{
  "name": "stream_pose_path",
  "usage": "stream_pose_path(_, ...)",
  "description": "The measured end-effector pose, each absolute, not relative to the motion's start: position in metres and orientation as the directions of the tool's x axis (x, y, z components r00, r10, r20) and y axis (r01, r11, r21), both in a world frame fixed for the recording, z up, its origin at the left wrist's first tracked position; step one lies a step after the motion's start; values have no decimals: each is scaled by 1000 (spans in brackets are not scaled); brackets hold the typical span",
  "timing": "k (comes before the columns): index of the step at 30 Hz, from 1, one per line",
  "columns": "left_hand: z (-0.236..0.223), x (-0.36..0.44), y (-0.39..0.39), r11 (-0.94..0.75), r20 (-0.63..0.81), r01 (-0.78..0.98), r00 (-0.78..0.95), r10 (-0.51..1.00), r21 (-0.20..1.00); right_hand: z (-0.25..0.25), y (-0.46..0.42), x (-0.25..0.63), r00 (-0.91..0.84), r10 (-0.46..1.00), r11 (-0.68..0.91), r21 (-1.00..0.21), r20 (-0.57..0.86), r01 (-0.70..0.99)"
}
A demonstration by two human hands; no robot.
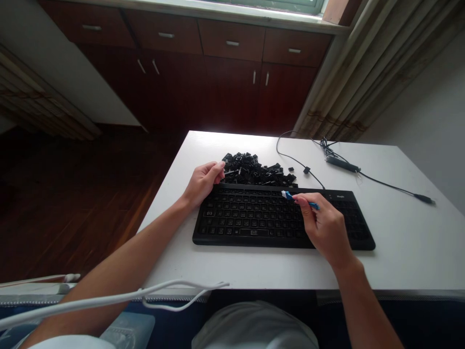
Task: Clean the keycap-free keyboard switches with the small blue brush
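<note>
A black keyboard (254, 231) lies across the white table, its keycaps off and the rows of key sockets bare. My right hand (323, 223) is closed around a blue toothbrush (289, 195), whose white bristle head is over the top row of sockets right of the middle. My left hand (205, 182) rests at the keyboard's far left corner, thumb and fingers curled together; whatever may be between them is hidden. Behind the keyboard, close to my left fingertips, is a heap of loose black keycaps (254, 169).
Two stray keycaps (306, 170) lie right of the heap. A thin black cable (290, 154) runs from the keyboard's back edge. Farther right lies a dark stick-shaped device (343, 164) with a cord. A white cable (109, 301) crosses the near left, over my forearm.
</note>
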State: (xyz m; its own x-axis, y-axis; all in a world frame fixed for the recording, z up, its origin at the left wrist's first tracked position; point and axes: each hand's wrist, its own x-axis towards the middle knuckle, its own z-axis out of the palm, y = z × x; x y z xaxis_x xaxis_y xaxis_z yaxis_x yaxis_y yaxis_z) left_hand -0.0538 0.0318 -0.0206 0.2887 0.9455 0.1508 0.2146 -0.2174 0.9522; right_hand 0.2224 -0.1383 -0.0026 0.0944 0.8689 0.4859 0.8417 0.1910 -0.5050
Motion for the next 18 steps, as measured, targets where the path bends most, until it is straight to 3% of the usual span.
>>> stream_pose_path(4, -21, -54, 32, -220, 154, 215, 287, 945, 952, 2, -139, 223, 155, 911, 127, -618, 381, 776)
stream_pose_path(10, -21, -53, 33, -225, 159, 220, 283, 946, 949, 11, -135, 224, 197, 917, 112, -699, 346, 706)
stream_pose_path(12, -22, -53, 33, -225, 158, 222, 284, 946, 949, 11, -129, 225, 160, 927, 103, -642, 339, 760)
stream_pose_path(16, -22, -54, 33, -225, 155, 230, 286, 946, 947, 19, -113, 231, 112, 871, 96, -390, 478, 916)
stream_pose_path(18, -22, -54, 33, -224, 152, 235, 289, 945, 946, 27, -108, 236, 118, 862, 107, -405, 493, 908)
